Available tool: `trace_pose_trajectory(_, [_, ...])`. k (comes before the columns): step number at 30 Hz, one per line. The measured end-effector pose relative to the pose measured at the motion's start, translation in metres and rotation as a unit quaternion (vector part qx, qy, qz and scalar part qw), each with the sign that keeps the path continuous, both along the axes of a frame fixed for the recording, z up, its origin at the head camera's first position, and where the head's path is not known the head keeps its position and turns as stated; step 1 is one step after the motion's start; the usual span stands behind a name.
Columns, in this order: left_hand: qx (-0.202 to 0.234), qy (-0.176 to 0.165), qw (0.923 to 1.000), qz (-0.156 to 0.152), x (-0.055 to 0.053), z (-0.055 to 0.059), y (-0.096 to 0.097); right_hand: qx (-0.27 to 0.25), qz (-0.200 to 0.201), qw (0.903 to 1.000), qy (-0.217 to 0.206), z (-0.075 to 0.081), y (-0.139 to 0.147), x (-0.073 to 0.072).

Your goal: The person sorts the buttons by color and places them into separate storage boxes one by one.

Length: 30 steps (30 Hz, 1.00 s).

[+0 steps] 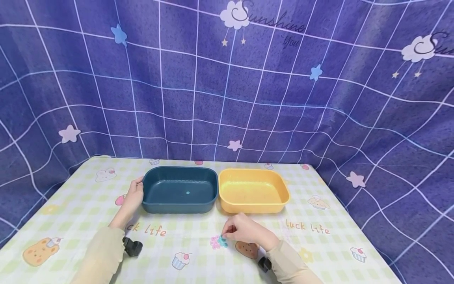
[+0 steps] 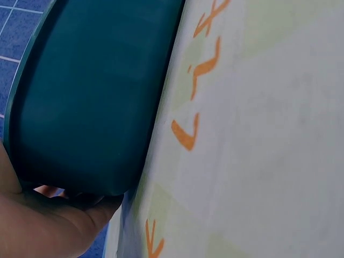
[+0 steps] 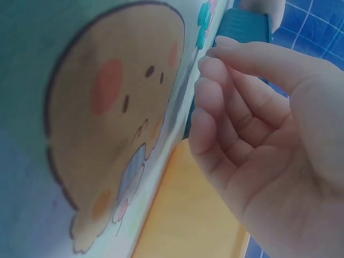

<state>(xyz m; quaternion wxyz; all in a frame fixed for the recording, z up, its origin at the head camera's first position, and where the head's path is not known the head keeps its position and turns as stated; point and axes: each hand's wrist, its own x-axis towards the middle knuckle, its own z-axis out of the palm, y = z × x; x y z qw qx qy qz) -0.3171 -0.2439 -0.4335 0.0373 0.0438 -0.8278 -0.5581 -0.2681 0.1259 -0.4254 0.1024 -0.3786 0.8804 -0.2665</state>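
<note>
My left hand (image 1: 135,193) grips the left end of a dark teal plastic basin (image 1: 180,208). In the left wrist view the hand (image 2: 54,226) curves around the basin's end wall. A small light-teal piece (image 1: 188,193) lies on the basin's floor. My right hand (image 1: 244,229) is low over the tablecloth, fingertips right at a few small teal pieces (image 1: 222,241). Pink pieces (image 1: 214,242) lie just left of these. In the right wrist view thumb and index fingertips come together close to the teal pieces (image 3: 202,26); I cannot tell whether they pinch one.
A yellow basin (image 1: 254,209) stands against the teal basin's right side. Under both lies a checked tablecloth (image 1: 198,232) printed with cupcakes and bears. A purple-blue grid curtain (image 1: 213,79) hangs behind the table. Black wrist devices (image 1: 133,247) sit by both sleeves.
</note>
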Motion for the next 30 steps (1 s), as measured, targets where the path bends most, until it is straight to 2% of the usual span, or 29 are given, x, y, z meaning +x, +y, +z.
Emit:
trace_pose_trajectory(16, [0.008,-0.009,0.9999,-0.004,0.0013,-0.0011,0.0017,0.014,-0.017,0.9992,-0.033,-0.0007,0.0031,0.0027])
trace_pose_trajectory(30, [0.010,-0.009,0.9999,-0.004,0.0006,-0.0001,0.0015,0.033,-0.015,0.9993,0.008,0.0023,-0.0008,0.0059])
